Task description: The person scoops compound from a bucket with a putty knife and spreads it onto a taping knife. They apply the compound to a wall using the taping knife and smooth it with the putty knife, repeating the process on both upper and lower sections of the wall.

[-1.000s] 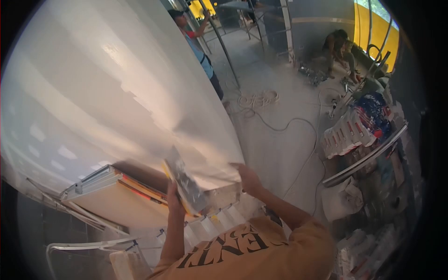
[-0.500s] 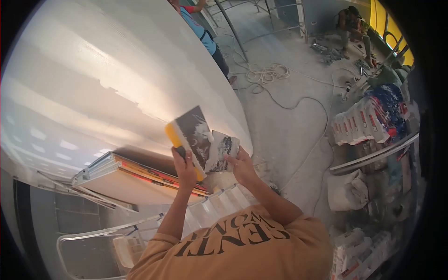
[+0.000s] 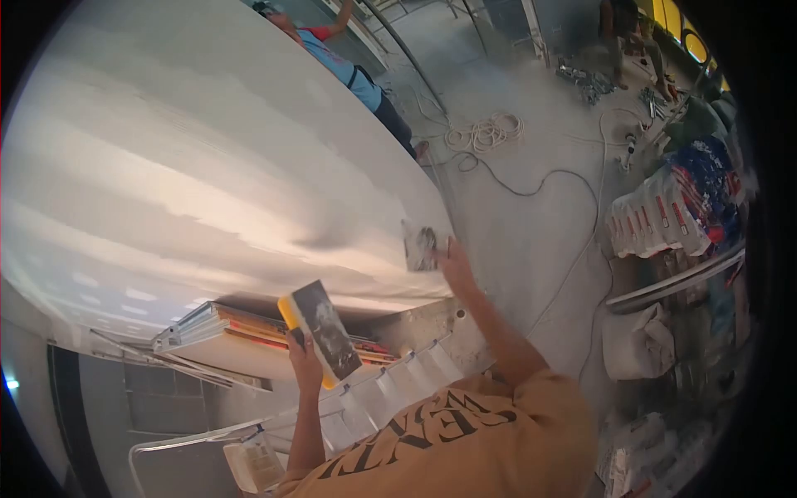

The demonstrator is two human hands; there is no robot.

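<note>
My left hand [image 3: 305, 365] is wrapped around the yellow-and-black back of a wide drywall knife [image 3: 326, 325]. White compound is smeared over its dark metal blade, which is tilted in front of the wall. My right hand [image 3: 455, 267] grips a smaller putty knife [image 3: 420, 249], its blade coated with compound and overlapping the lower right edge of the wall in this view. The handle of the putty knife is hidden in my fingers. The large white wall [image 3: 249, 166] on the left carries broad streaks of compound.
A metal stepladder [image 3: 357, 407] stands right below me. Leaning boards [image 3: 241, 324] line the wall's foot. Cables [image 3: 490, 133] lie coiled on the floor, with bags [image 3: 656, 220] stacked at right. One person [image 3: 357, 79] stands beyond the wall; another [image 3: 627, 41] sits at the back.
The two knives have come apart. My right hand has moved up and right to the wall's edge with the putty knife; my left hand has lowered slightly with the drywall knife.
</note>
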